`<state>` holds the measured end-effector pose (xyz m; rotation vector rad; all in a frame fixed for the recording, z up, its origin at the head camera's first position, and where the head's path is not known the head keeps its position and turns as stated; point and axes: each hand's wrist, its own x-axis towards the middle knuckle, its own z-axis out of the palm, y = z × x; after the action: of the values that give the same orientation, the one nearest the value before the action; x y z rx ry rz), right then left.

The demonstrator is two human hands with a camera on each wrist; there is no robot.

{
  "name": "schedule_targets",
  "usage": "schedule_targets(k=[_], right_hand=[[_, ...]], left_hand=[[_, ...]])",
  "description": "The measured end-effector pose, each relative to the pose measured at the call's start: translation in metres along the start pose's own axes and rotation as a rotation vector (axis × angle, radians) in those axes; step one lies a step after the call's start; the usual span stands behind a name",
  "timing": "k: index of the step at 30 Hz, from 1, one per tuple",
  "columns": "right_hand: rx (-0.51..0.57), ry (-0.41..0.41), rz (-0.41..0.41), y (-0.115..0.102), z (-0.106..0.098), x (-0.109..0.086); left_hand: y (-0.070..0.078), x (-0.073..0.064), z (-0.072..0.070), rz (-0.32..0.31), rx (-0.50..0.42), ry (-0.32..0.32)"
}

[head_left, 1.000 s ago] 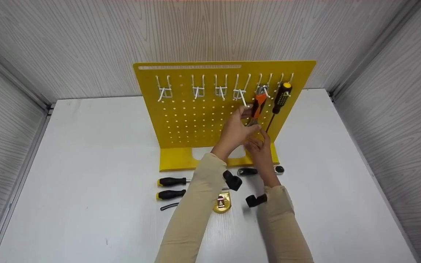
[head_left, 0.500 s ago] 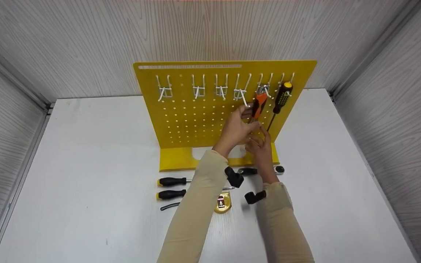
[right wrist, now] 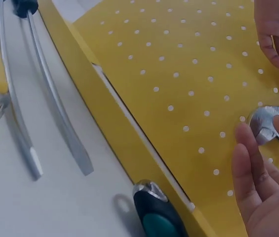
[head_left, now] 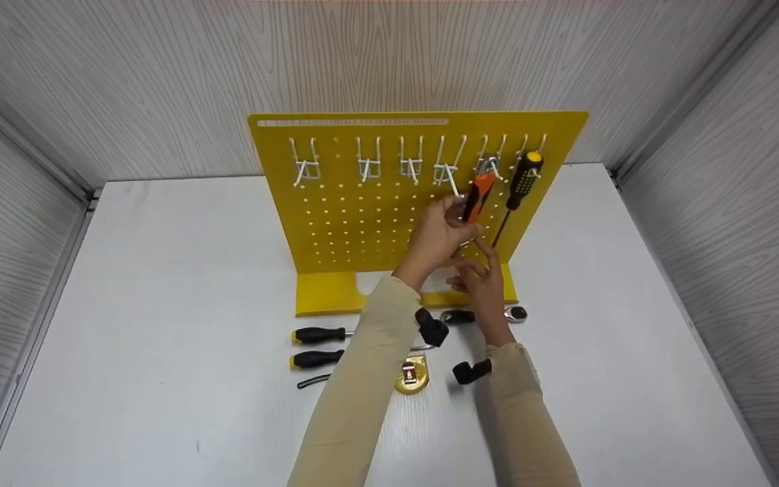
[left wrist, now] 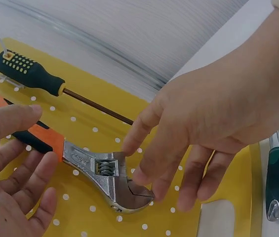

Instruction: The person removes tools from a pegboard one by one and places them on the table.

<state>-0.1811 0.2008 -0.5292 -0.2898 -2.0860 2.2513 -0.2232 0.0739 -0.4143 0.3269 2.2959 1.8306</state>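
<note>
An adjustable wrench with an orange-and-black handle (head_left: 479,196) hangs from a white hook on the yellow pegboard (head_left: 335,237). My left hand (head_left: 435,237) is beside its handle. In the left wrist view, the left thumb (left wrist: 18,118) lies across the front of the handle, while the other fingers are spread loosely below it. My right hand (head_left: 484,284) is at the wrench's metal head (left wrist: 112,177), its fingertips close to or touching it. Right of the wrench hangs a black-and-yellow screwdriver (head_left: 523,179).
Several white hooks (head_left: 366,169) line the board to the left. On the white table (head_left: 180,325) lie two screwdrivers (head_left: 318,335), a yellow tape measure (head_left: 412,374), a ratchet (head_left: 457,316) and a thin black handle (head_left: 313,381), partly under the left sleeve.
The lower part of the wrench has swung slightly left. The right fingers have spread a little and dropped slightly. The left hand has barely moved.
</note>
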Motion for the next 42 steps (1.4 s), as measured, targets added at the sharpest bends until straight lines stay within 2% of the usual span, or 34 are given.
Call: schedule_targets(k=[6,14,18,21,26,31,34,42], right_hand=[[-0.004,-0.039,0.015,0.004,-0.007,-0.002],[-0.028,-0.089,0.021,0.004,-0.011,-0.006],[-0.001,-0.126,0.007,0.003,-0.009,-0.009],[0.048,-0.128,-0.014,0.002,-0.008,-0.012],[0.107,-0.119,-0.024,0.0,-0.007,-0.015],[0.112,-0.088,-0.019,-0.001,-0.006,-0.018],[0.111,-0.065,-0.002,-0.002,-0.006,-0.019],[-0.013,0.027,0.001,-0.002,-0.009,-0.024]], left_hand=[[-0.001,0.001,0.0,0.004,0.027,0.023],[-0.005,0.002,0.002,0.04,0.067,0.059],[-0.006,0.002,0.003,0.047,0.047,0.082],[-0.005,0.0,0.004,0.054,0.001,0.064],[-0.005,-0.001,0.003,0.058,-0.024,0.034],[-0.006,-0.002,0.0,0.086,0.003,0.043],[-0.006,-0.003,-0.002,0.08,0.031,0.051],[0.0,-0.005,0.0,0.082,-0.001,0.022]])
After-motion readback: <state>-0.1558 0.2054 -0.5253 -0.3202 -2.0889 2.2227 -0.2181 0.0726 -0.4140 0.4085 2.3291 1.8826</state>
